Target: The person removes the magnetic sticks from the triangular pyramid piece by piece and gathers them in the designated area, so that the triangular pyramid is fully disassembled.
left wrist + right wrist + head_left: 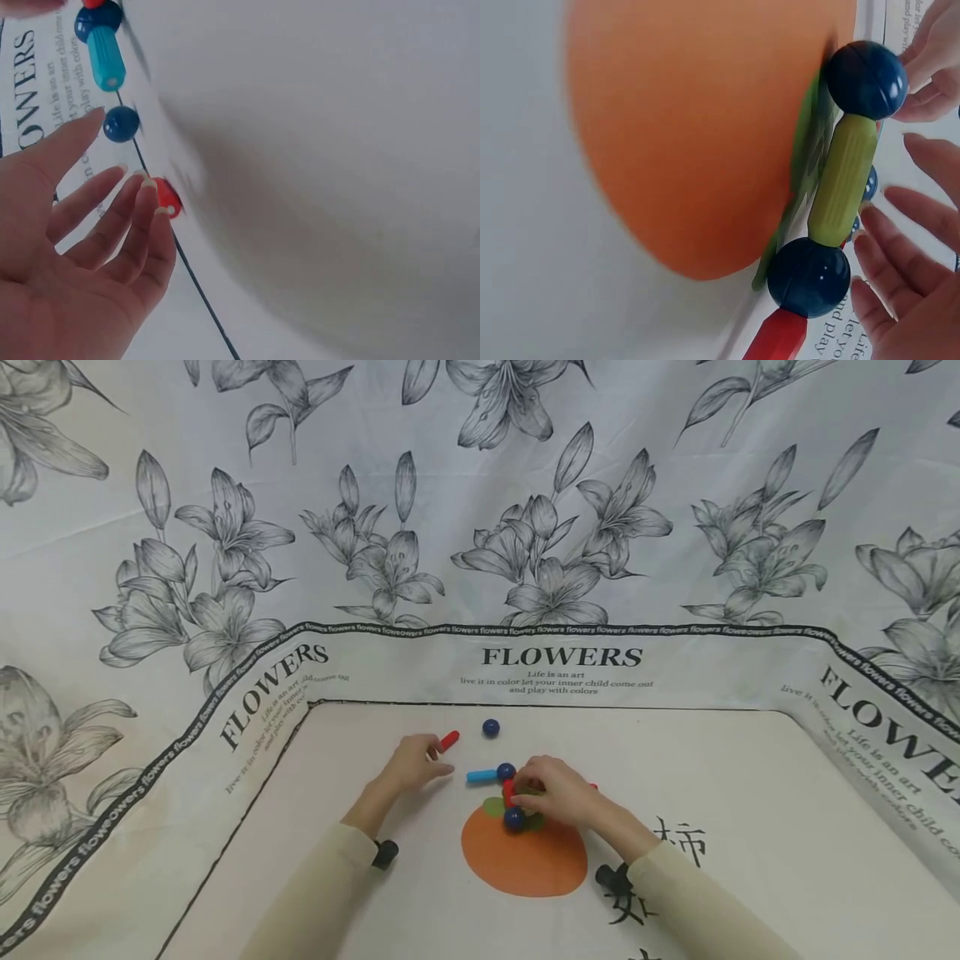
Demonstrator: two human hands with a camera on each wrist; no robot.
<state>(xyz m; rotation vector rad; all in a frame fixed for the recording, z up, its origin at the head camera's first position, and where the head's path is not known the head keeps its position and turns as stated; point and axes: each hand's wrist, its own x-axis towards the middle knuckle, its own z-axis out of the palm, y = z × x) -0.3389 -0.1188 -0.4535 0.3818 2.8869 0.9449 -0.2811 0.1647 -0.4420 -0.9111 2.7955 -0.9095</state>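
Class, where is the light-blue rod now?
In the head view, the light-blue rod lies below centre, right of the left hand, its right end against a blue ball.

The farthest dark-blue ball (491,728) lies behind the light-blue plastic rod (482,776), right of the leftmost red plastic rod (450,741).

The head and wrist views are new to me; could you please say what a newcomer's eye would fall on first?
Probably the orange print, the largest patch of bright colour on the pale tabletop in the head view. Next, perhaps, the yellow stick between two glossy blue balls, large beside the right hand in the right wrist view. A red stick by the fingertips of the left hand may follow.
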